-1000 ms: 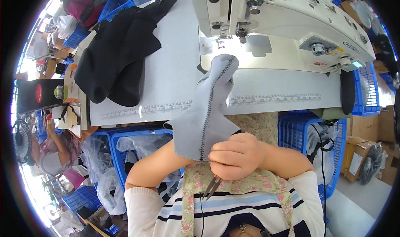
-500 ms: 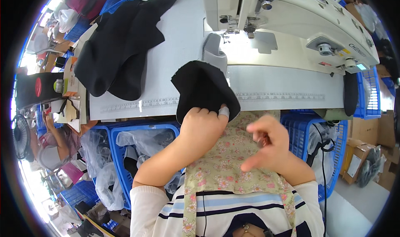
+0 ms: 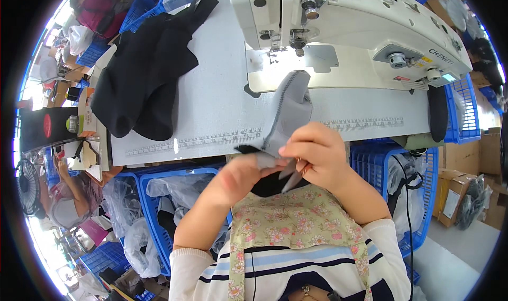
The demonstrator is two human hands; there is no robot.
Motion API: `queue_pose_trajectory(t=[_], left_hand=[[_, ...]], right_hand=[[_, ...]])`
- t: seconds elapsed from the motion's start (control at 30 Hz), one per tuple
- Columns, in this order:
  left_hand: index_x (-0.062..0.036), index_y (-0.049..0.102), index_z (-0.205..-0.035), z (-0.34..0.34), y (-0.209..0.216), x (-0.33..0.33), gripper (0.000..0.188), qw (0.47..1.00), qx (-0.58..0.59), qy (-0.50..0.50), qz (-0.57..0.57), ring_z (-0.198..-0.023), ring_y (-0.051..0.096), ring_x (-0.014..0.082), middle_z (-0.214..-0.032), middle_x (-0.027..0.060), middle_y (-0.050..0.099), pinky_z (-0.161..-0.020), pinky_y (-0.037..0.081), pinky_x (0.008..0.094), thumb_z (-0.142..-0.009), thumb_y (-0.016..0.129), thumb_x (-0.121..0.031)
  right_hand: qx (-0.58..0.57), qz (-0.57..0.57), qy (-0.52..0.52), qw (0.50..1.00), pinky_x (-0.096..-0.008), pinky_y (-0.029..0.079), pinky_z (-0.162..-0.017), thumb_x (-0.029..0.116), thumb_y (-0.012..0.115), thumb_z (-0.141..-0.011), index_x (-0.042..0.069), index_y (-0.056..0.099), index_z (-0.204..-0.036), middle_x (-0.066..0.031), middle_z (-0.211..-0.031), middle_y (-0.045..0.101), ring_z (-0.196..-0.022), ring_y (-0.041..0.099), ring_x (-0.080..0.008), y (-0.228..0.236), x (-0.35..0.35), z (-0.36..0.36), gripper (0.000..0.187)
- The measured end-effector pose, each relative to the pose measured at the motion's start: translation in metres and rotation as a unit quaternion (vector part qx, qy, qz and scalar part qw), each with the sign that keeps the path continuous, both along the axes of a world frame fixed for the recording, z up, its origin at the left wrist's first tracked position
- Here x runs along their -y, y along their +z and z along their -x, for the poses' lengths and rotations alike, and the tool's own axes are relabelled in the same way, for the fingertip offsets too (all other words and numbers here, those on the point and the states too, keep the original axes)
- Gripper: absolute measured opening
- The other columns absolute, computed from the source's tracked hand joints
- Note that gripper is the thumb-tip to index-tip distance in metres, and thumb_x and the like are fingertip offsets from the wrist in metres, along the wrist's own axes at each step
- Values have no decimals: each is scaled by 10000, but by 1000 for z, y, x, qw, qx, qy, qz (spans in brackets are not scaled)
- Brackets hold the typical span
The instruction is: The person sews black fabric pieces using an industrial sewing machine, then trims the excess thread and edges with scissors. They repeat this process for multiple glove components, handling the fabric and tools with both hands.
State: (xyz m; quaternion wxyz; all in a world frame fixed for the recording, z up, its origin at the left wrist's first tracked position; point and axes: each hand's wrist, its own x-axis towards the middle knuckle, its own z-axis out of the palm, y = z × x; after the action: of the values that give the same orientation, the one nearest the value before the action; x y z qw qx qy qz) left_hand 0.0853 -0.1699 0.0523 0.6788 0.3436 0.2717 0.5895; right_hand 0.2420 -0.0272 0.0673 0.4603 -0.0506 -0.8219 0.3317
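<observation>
A sewn fabric piece (image 3: 291, 110), grey with a zigzag seam on one side and black on the other, stretches from the sewing machine toward my lap. My left hand (image 3: 241, 176), smeared by motion, grips its near end; a finger has a pale wrap. My right hand (image 3: 320, 155) is closed beside it, its fingertips at the fabric's edge. Pointed grey blades of what look like small scissors (image 3: 289, 180) stick out below these fingers, over the black underside. Fingers partly hide the scissors' handles.
The white sewing machine (image 3: 349, 31) stands at the far side, its needle area lit. Black fabric pieces (image 3: 145, 73) lie on the left of the table (image 3: 211, 110). Blue baskets (image 3: 153, 216) with plastic bags flank my lap. Another person (image 3: 74, 195) sits at far left.
The fabric piece has come away from the needle area and turned grey side up. My right hand has moved in from the right to meet it and the left hand.
</observation>
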Motion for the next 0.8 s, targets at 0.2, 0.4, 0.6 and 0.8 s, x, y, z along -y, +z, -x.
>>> queue_pose_trajectory(t=[0.2,0.4,0.6,0.8], left_hand=[[11,507,-1277,-7,12,-5,454,961,128,82,230,-1105,594,274,-1211,159,605,-922,506,435,-978,476,-329],[23,561,-1220,-27,19,7,328,966,8,180,186,-1068,595,191,-1193,109,624,-924,480,359,-959,561,-176],[23,608,-1174,-36,27,8,293,958,-100,256,84,-1040,585,140,-1135,78,649,-907,452,297,-954,594,-171],[34,641,-1112,-43,30,6,242,933,-154,321,52,-981,598,124,-1067,68,673,-872,457,273,-925,640,-121]], right_hand=[[97,-43,41,994,-286,473,-548,160,765,-615,132,661,-922,0,-840,610,-676,590,-169,-3,7,-19,325],[231,188,-8,955,-313,504,-585,275,783,-734,81,650,-1027,-58,-799,622,-698,633,-227,23,16,-45,375],[256,157,-51,952,-308,472,-544,276,783,-744,69,647,-1123,-51,-764,629,-632,597,-217,42,29,-60,453],[240,8,-91,966,-304,444,-516,185,806,-692,61,647,-1154,-28,-747,632,-605,573,-189,42,32,-62,505]])
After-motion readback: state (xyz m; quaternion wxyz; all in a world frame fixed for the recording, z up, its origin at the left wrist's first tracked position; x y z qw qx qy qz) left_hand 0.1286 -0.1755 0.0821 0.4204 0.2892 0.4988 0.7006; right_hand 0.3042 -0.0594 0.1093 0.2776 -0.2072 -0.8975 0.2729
